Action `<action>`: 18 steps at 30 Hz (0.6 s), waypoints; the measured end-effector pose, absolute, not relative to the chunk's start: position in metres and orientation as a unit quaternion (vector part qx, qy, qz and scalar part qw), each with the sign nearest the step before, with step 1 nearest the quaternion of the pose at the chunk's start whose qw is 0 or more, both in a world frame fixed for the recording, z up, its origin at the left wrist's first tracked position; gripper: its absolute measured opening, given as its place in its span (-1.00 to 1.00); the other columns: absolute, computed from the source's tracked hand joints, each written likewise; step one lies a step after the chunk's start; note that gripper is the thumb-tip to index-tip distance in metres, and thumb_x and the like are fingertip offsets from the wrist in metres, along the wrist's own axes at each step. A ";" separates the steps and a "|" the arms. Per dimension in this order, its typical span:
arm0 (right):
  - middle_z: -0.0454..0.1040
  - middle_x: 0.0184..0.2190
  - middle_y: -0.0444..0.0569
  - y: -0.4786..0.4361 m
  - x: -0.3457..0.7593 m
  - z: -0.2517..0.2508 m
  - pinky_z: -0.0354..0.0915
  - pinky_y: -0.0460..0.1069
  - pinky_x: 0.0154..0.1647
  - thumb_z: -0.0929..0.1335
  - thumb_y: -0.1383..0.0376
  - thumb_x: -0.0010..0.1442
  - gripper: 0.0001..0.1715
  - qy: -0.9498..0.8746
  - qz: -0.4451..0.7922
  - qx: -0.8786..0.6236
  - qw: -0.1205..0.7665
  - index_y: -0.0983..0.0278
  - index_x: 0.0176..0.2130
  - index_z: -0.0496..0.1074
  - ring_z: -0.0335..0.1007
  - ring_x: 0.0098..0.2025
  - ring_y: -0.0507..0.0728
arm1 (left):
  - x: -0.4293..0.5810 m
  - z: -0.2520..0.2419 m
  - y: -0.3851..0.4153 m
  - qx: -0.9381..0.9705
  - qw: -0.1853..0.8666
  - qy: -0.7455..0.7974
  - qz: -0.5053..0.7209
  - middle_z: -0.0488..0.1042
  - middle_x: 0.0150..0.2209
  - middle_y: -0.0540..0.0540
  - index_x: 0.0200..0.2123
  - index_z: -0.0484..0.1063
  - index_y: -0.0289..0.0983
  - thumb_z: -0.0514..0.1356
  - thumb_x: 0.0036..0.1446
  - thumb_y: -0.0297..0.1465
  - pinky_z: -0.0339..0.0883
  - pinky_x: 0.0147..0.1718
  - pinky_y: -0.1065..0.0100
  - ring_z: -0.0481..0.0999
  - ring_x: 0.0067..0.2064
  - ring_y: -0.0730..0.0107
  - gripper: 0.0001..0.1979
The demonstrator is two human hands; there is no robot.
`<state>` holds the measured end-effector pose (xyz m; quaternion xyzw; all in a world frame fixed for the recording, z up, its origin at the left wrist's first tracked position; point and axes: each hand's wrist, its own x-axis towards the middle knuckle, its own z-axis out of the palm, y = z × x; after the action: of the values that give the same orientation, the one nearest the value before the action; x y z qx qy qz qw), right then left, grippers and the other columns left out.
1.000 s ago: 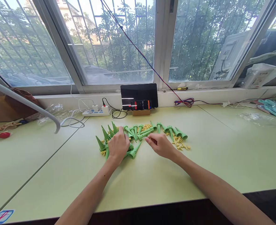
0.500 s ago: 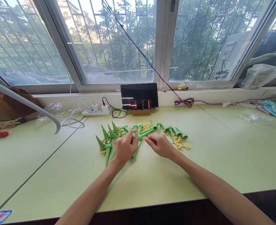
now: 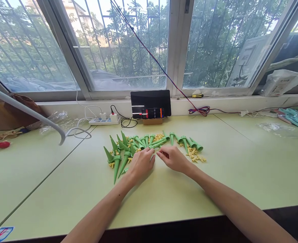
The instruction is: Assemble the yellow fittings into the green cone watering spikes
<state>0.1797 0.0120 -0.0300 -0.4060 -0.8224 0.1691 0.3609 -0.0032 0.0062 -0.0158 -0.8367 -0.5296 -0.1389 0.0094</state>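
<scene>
Green collared spikes (image 3: 116, 167), tapering to points, some tip-up, others lying flat, clustered left of and beyond the left hand (image 3: 142, 162), more beyond the right hand (image 3: 174, 158), small yellow T-shaped pieces (image 3: 158, 137) among them

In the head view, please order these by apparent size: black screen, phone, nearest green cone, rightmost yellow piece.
Largest: black screen.
Then phone and nearest green cone: alike in length, cone nearer camera; unranked.
Smallest: rightmost yellow piece.

The person's bare left hand (image 3: 142, 161) has moved rightward to the centre of the frame, close to the bare right hand (image 3: 173, 158); a tapered light-green plastic spike (image 3: 124, 164), previously covered, now shows at centre-left, pointing down-left.
</scene>
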 end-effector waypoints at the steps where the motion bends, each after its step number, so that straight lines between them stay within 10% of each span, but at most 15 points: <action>1: 0.25 -0.62 -0.18 0.012 0.180 -0.030 -0.01 -0.07 -0.49 0.26 0.26 0.34 -0.65 -0.823 0.168 -0.405 0.361 0.27 -0.49 0.29 0.08 -0.55 -0.01 | -0.003 -0.016 0.006 -0.834 0.007 -0.534 -0.138 0.50 -0.32 -0.12 -0.29 0.46 -0.22 0.05 0.28 -0.39 0.17 -0.39 0.33 0.52 -0.31 0.24 -0.81; 18: 0.28 -0.61 -0.17 0.013 0.180 -0.035 -0.04 -0.06 -0.49 0.27 0.27 0.35 -0.66 -0.828 0.170 -0.412 0.340 0.28 -0.48 0.33 0.09 -0.55 0.00 | 0.000 -0.021 0.003 -0.828 -0.049 -0.527 -0.186 0.58 -0.23 -0.13 -0.05 0.45 -0.20 0.07 0.26 -0.43 0.30 -0.26 0.31 0.58 -0.21 0.19 -0.76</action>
<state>0.1803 0.0132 -0.0354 -0.4115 -0.8282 0.1701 0.3402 0.0000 0.0027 -0.0208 -0.8278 -0.5271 -0.1856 -0.0490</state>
